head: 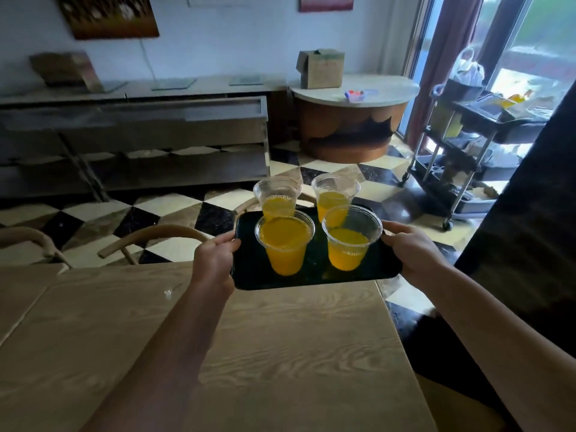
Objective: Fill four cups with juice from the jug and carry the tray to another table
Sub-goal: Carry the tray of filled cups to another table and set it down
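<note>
The left hand (215, 260) was seen clamped on the left short edge of the black tray (314, 275), the thumb laid over the rim and the fingers curled out of sight beneath it. The right hand (411, 247) was closed in the same way on the right short edge, thumb on top, fingers hidden below. The tray was held roughly level between the two hands, past the far edge of a light wooden table (280, 353), with its near edge just over that table's edge; whether it touched the wood could not be told. Four clear plastic cups were carried upright on the tray in two rows. The near left cup (284, 244) was filled almost to the brim with orange juice, and the near right cup (351, 238) about two thirds full. The far left cup (277, 198) and the far right cup (335, 196) were each filled to about half. The cups were set close together, the near ones overlapping the far ones in view. Two curved wooden chair backs (156, 235) were seen left of the tray, over a black-and-white chequered floor (193, 210). Further off, a round counter (352, 116) bearing a cardboard box (320, 68) was placed against the wall, and a wheeled cart (461, 157) stood by the window at the right.
</note>
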